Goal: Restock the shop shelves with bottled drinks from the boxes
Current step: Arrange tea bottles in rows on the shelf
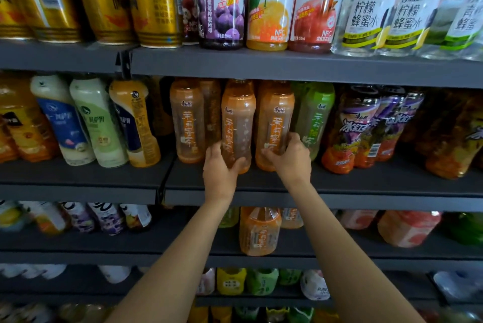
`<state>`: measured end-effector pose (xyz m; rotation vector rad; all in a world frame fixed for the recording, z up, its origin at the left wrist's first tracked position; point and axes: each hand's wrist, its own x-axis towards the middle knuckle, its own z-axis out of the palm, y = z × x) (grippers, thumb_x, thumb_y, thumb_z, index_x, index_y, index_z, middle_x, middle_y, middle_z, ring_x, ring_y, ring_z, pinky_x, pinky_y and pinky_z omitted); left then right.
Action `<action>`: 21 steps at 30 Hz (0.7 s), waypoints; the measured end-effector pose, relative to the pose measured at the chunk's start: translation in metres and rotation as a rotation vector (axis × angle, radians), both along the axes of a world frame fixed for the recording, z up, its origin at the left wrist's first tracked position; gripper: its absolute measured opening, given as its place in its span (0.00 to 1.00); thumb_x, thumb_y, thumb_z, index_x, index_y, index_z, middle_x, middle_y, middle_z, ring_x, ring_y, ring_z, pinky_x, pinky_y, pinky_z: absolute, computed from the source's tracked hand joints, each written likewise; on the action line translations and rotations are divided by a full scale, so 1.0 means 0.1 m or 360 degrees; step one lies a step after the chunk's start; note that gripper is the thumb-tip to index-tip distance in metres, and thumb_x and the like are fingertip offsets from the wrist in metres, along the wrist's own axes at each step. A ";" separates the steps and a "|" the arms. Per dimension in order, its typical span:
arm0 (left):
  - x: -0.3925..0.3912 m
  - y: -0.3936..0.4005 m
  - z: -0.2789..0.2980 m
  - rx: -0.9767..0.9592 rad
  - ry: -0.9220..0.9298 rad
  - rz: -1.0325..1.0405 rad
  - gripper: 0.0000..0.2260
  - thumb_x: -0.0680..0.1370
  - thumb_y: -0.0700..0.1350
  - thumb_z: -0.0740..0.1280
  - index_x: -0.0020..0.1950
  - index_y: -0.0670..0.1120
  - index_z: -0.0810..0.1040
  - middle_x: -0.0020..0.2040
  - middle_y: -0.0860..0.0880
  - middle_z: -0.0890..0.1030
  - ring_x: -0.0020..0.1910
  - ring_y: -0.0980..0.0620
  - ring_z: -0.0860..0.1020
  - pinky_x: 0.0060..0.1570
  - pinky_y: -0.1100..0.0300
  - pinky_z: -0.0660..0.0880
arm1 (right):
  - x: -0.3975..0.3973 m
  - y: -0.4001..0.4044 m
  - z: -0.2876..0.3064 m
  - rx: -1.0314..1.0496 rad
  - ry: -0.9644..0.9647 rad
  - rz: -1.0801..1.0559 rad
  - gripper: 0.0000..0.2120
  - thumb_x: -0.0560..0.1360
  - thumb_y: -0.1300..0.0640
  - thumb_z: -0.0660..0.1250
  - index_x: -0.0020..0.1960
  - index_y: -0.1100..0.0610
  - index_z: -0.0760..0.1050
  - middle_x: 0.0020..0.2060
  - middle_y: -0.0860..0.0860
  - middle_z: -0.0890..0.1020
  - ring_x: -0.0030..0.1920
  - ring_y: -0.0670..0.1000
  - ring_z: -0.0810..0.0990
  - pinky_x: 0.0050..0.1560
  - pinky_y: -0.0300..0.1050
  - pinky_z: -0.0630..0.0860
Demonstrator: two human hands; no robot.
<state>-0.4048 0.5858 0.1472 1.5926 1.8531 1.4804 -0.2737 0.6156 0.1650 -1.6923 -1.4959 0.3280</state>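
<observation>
Nearest the camera: two bare forearms reach up from 6 o'clock toward a dark grey shop shelf.
Left hand: the left hand curls its fingers and thumb round the base of an orange tea bottle, which stands upright at the shelf's front edge.
Right hand: the right hand grips the lower part of a second orange tea bottle, just beside the first at its 3 o'clock.
Bottles and hands: each bottle rises at 12 o'clock from the hand holding it; the two bottles are almost touching.
Neighbours: a third orange bottle stands at 9 o'clock of the pair, a green bottle at 3 o'clock.
Below: one orange bottle stands between the forearms.
Farthest, upper shelf: gold cans at 11 o'clock, juice bottles at 12, clear honey-water bottles at 1 o'clock.
</observation>
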 end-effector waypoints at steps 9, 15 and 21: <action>0.26 0.20 -0.05 -0.0046 0.0012 0.0346 0.23 0.71 0.47 0.72 0.61 0.41 0.68 0.60 0.43 0.70 0.61 0.45 0.68 0.57 0.53 0.70 | -0.09 -0.04 0.04 -0.0053 -0.0040 -0.0083 0.25 0.71 0.47 0.70 0.59 0.60 0.67 0.55 0.56 0.78 0.55 0.58 0.78 0.51 0.55 0.77; 0.39 0.23 -0.07 0.0008 -0.0017 0.0527 0.24 0.70 0.46 0.73 0.59 0.39 0.68 0.59 0.41 0.70 0.59 0.44 0.68 0.59 0.52 0.68 | -0.09 -0.02 0.08 -0.0094 -0.0050 -0.0018 0.24 0.68 0.47 0.71 0.56 0.61 0.68 0.52 0.56 0.79 0.53 0.59 0.79 0.49 0.53 0.78; 0.29 0.18 -0.07 0.0062 -0.0064 0.0415 0.25 0.68 0.46 0.75 0.58 0.40 0.67 0.58 0.41 0.69 0.59 0.44 0.68 0.58 0.53 0.68 | -0.11 -0.05 0.04 -0.0109 0.0020 0.0004 0.25 0.70 0.47 0.70 0.60 0.60 0.67 0.55 0.56 0.78 0.56 0.59 0.78 0.51 0.55 0.77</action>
